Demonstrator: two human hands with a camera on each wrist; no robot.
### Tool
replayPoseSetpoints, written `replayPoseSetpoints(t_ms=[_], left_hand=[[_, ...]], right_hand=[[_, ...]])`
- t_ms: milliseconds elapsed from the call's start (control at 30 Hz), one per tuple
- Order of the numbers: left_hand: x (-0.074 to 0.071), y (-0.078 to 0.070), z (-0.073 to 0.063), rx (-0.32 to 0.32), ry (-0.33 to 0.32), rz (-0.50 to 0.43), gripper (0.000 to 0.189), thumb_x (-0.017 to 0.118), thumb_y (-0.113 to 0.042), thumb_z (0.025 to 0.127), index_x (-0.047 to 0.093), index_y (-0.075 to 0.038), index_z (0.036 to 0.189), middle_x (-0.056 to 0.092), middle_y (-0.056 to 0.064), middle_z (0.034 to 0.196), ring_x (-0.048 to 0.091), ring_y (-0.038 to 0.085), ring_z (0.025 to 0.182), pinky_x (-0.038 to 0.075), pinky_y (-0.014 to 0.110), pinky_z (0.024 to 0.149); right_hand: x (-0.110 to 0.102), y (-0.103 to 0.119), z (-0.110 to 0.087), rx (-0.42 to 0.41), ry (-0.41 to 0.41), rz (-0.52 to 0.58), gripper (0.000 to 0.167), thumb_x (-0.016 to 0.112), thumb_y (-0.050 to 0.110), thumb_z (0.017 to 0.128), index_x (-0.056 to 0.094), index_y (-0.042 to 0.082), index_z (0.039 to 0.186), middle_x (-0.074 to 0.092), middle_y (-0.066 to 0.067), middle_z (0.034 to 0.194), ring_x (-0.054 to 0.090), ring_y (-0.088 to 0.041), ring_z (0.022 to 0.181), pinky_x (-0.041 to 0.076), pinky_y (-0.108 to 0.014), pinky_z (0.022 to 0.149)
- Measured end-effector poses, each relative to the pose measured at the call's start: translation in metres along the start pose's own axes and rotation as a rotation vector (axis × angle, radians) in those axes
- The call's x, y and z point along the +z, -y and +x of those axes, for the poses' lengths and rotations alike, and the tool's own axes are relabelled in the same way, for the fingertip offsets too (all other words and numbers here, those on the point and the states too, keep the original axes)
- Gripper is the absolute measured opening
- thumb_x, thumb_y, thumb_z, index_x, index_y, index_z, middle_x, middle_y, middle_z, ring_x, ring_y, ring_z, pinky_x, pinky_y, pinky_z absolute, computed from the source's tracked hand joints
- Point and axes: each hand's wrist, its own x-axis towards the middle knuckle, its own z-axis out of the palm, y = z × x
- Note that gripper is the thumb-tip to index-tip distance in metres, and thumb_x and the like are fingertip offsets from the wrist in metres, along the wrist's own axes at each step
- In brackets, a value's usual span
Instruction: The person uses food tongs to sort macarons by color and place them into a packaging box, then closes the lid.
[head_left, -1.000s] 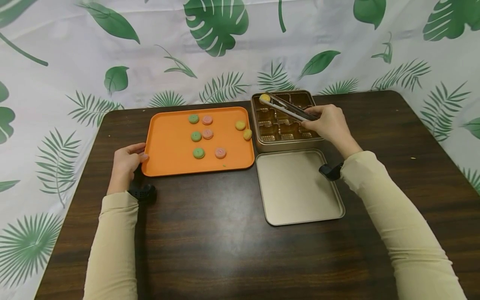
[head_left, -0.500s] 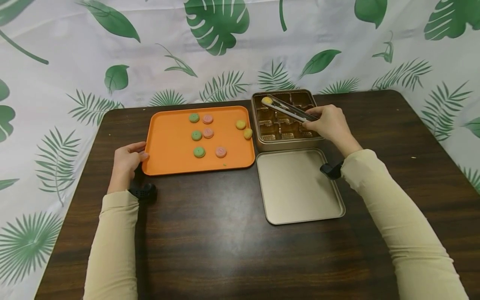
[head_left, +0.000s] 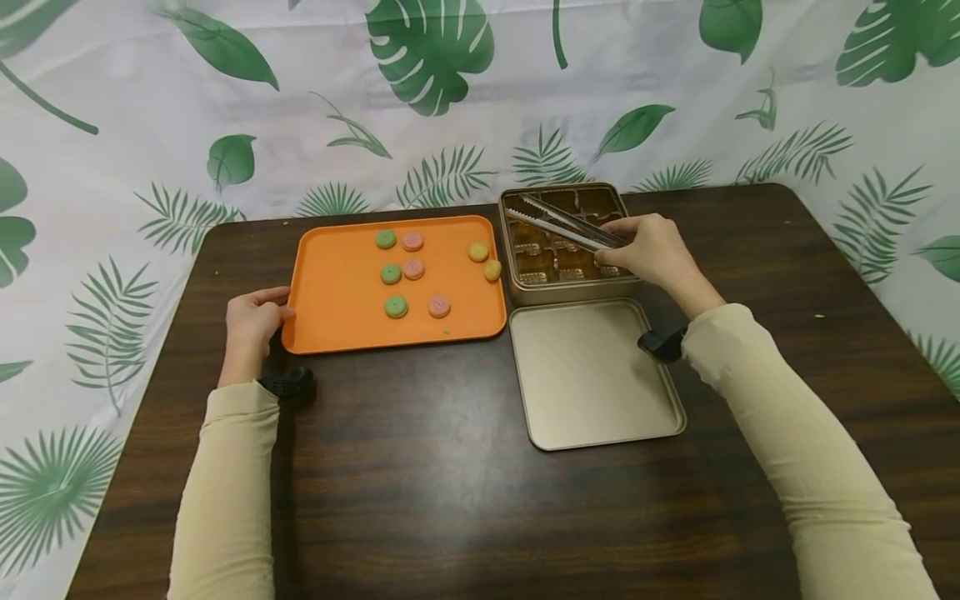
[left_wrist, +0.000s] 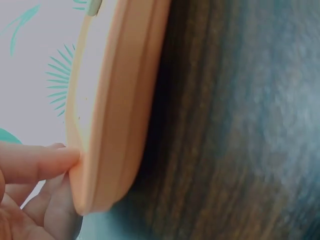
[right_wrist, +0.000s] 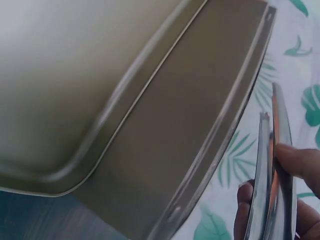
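My left hand (head_left: 251, 323) pinches the left edge of an orange tray (head_left: 333, 308), the thumb over its rim in the left wrist view. On the tray lie three green macarons (head_left: 391, 274), three pink macarons (head_left: 439, 307) and two yellow macarons (head_left: 478, 252). My right hand (head_left: 651, 248) grips metal tongs (head_left: 564, 231) between thumb and fingers. Their tips are spread apart over the back left of a square tin (head_left: 573, 293), with no macaron visible between them. The tin holds a brown insert (head_left: 572, 272) divided into several compartments, partly hidden under the tongs and the hand.
A flat gold lid (head_left: 596, 375) lies in front of the tin, under the right wrist. The dark wooden table (head_left: 420, 483) extends toward me. Behind it hangs a leaf-print cloth (head_left: 315, 142). A small crumb (head_left: 446, 332) sits near the tray's front edge.
The tongs have spread and let go of the yellow macaron over the tin; it is now out of sight. The left hand keeps its hold on the tray.
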Motion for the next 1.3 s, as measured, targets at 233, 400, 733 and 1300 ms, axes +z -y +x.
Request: replayPoseSetpoints(t_ms=[233,400,733,1300], left_hand=[[-0.001,0.006,-0.001,0.057,-0.007,0.008,0.047,0.052,-0.009,0.091,0.05,-0.004,0.138,0.053,0.018,0.138,0.051,-0.002,0.079,0.045,0.004,0.06],[-0.003,0.006,-0.003,0.067,-0.023,0.006,0.046,0.053,-0.009,0.091,0.051,-0.003,0.136,0.055,0.02,0.136,0.048,-0.005,0.075,0.045,0.004,0.059],[-0.018,0.019,0.001,0.017,-0.051,0.012,0.048,0.055,-0.012,0.09,0.051,-0.006,0.137,0.054,0.015,0.134,0.048,-0.006,0.076,0.047,0.005,0.06],[-0.023,0.025,0.005,-0.017,-0.034,0.005,0.05,0.056,-0.013,0.09,0.049,-0.008,0.14,0.06,0.0,0.126,0.048,-0.008,0.078,0.047,0.004,0.063]], right_hand=[[0.004,0.012,-0.006,-0.076,0.059,0.005,0.049,0.066,0.021,0.087,0.056,0.005,0.133,0.056,-0.024,0.133,0.041,-0.013,0.048,0.035,-0.03,0.053],[0.009,0.023,-0.009,-0.134,0.079,-0.05,0.049,0.068,0.019,0.086,0.057,0.005,0.132,0.056,-0.023,0.133,0.037,-0.014,0.048,0.036,-0.032,0.057],[0.015,0.037,-0.012,-0.221,0.121,-0.128,0.042,0.069,0.016,0.085,0.063,0.005,0.126,0.069,-0.021,0.106,0.031,-0.011,0.046,0.031,-0.029,0.053],[0.025,0.063,-0.014,-0.294,0.14,-0.387,0.043,0.067,0.013,0.086,0.062,0.004,0.127,0.063,-0.02,0.114,0.059,-0.029,0.082,0.039,-0.031,0.059]])
